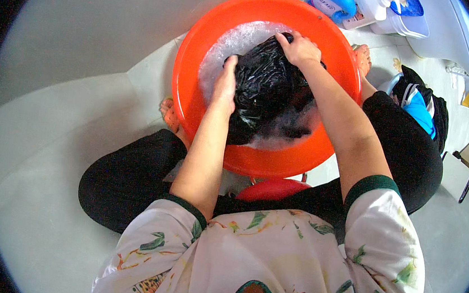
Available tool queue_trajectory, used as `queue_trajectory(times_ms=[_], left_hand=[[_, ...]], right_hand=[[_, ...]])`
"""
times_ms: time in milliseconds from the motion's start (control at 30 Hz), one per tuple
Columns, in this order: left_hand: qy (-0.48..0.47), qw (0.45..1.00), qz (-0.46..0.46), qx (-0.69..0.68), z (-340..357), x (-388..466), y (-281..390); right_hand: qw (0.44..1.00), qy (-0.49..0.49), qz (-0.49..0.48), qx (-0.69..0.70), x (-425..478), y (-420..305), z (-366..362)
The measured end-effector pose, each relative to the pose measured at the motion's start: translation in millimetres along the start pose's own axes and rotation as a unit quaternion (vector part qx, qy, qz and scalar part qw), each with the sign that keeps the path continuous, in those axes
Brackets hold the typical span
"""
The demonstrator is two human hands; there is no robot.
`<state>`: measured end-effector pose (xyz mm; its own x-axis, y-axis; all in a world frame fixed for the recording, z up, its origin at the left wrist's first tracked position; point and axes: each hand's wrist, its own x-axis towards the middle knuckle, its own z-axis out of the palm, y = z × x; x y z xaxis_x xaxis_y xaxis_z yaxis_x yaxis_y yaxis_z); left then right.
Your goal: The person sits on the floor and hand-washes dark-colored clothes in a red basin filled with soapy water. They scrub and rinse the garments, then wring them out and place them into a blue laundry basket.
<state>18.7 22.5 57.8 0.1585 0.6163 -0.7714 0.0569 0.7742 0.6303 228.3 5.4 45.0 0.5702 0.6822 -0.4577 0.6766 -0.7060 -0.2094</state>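
A wet black garment [261, 85] lies bunched in an orange plastic basin [275, 165], its lower part in sudsy water [245, 35]. My left hand [226, 84] grips the garment's left edge, thumb on top and the other fingers hidden by the cloth. At the upper right of the cloth, my right hand [301, 49] holds its far edge, with the thumb pointing left. The cloth between the two hands is wrinkled, with streaks of foam on it. Which part of the garment I hold cannot be told.
Beyond the basin stand a blue detergent bottle [331, 3], a white jug [368, 11] and a white tub [403, 25]. Black and blue clothes [422, 107] are piled at the right. A red rounded thing [272, 189] sits below the basin's near rim. A wall [102, 19] rises at the left.
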Motion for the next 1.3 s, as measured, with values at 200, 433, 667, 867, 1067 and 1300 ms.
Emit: queue_trajectory(times_ms=[200,433,667,867,1067,1300], left_hand=[[0.131,0.740,0.094,0.653,5,43,-35],[0.007,0.843,-0.040,0.536,-16,118,-55],[-0.189,0.947,-0.076,-0.247,9,70,-7],[-0.383,0.837,-0.061,-0.385,-7,75,-42],[-0.251,0.931,-0.050,-0.260,-7,45,-37],[-0.067,0.993,0.086,0.037,5,1,-4]], right_hand=[[0.945,0.015,-0.179,-0.275,-24,8,95],[0.989,-0.053,-0.082,-0.112,34,-1,92],[0.961,0.146,-0.203,0.120,-80,-33,56],[0.916,0.184,-0.349,0.071,-153,-62,44],[0.962,0.142,-0.217,0.082,-125,-76,31],[0.990,-0.015,-0.139,0.008,-16,-35,13]])
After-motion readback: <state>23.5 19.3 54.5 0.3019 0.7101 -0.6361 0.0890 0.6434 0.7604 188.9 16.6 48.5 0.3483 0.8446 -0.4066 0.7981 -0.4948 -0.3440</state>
